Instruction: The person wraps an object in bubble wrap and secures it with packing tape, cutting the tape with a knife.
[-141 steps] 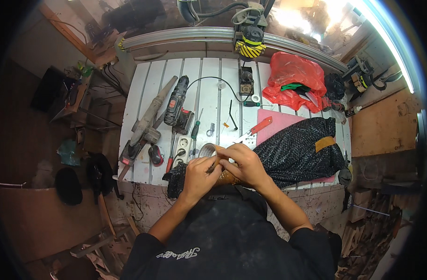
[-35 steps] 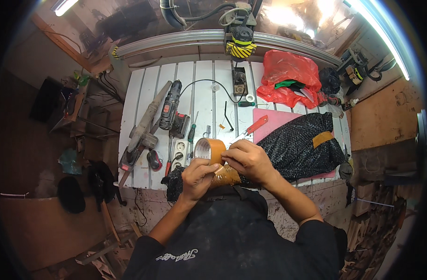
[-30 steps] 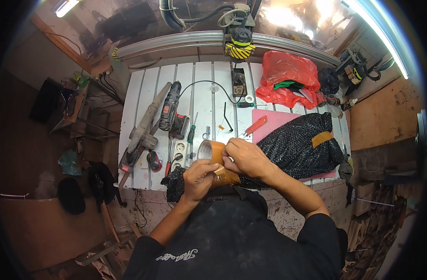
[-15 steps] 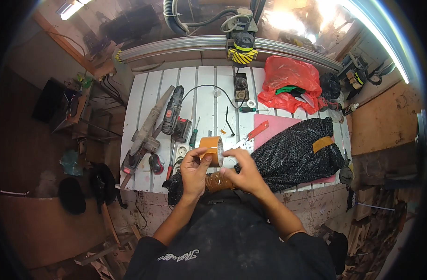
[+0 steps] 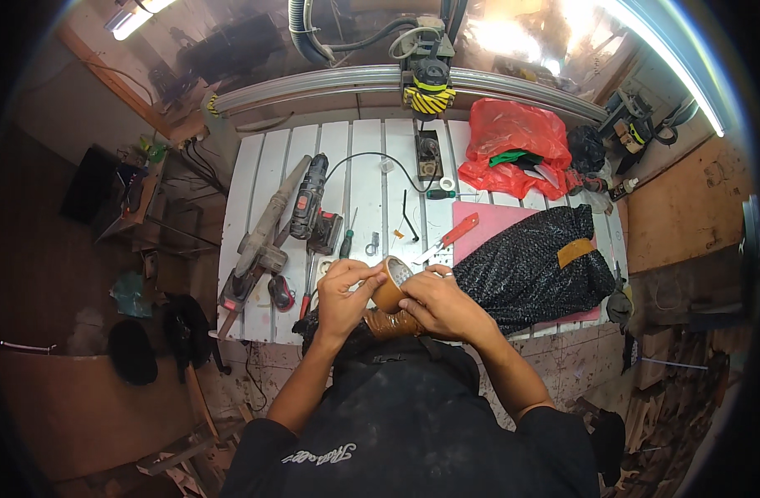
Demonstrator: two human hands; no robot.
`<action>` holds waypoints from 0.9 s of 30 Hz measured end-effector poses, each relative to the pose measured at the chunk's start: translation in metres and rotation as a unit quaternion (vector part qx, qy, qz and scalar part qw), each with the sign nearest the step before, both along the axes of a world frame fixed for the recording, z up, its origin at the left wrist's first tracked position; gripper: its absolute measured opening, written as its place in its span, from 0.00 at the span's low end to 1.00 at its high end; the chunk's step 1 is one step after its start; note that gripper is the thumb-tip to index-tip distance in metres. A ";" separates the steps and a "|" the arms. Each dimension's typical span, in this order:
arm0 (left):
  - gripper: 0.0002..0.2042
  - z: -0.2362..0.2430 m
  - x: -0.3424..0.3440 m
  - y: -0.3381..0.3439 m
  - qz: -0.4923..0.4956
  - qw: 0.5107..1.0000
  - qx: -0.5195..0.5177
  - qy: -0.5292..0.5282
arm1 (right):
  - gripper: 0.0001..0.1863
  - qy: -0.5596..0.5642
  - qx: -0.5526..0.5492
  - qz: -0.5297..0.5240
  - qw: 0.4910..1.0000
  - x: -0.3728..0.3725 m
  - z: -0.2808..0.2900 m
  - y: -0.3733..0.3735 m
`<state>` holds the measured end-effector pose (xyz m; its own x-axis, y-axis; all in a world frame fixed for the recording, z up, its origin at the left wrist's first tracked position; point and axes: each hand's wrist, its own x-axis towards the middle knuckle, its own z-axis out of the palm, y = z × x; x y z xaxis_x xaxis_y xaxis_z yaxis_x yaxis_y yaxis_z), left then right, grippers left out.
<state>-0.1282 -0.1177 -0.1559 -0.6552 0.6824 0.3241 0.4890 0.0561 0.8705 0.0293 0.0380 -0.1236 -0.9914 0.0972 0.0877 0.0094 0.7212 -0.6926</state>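
A roll of brown packing tape (image 5: 386,296) is held up in front of my chest, tilted so its hollow core shows. My left hand (image 5: 344,295) pinches its left edge between thumb and fingers. On the opposite side, my right hand (image 5: 440,302) has its curled fingers and thumb against the roll's right edge. Just below both hands lies a section wrapped in brown tape (image 5: 394,324), in line with a long bundle in black bubble wrap (image 5: 525,270) that stretches right. A short tape strip (image 5: 575,252) crosses the bundle's far end.
Beyond my hands lie a red-handled knife (image 5: 460,229), a black hex key (image 5: 408,217) and a green screwdriver (image 5: 347,241). Left are a cordless drill (image 5: 309,199) and a long grey power tool (image 5: 265,232). A red plastic bag (image 5: 517,137) sits far right, below a metal gantry rail (image 5: 330,76).
The tape roll has tilted and turned its core more upward. My right hand has come in from beside the roll and now touches its edge.
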 end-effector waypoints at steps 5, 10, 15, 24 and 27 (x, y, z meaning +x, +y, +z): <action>0.08 0.008 0.002 -0.002 0.057 0.998 0.011 -0.011 | 0.10 0.077 -0.085 -0.008 0.993 0.003 -0.007 -0.017; 0.07 0.011 -0.002 -0.009 0.105 0.994 0.033 0.025 | 0.19 -0.051 -0.085 -0.189 0.977 -0.018 -0.040 -0.006; 0.09 -0.019 -0.019 -0.022 0.157 0.981 0.061 -0.099 | 0.21 -0.048 -0.153 -0.168 0.973 -0.020 -0.039 -0.019; 0.13 -0.021 -0.022 -0.031 0.166 0.974 0.036 -0.150 | 0.31 -0.012 -0.134 -0.075 0.988 -0.016 -0.061 -0.018; 0.13 -0.028 -0.017 -0.025 0.169 0.982 0.041 -0.080 | 0.29 -0.051 -0.049 -0.176 0.982 -0.022 -0.086 -0.012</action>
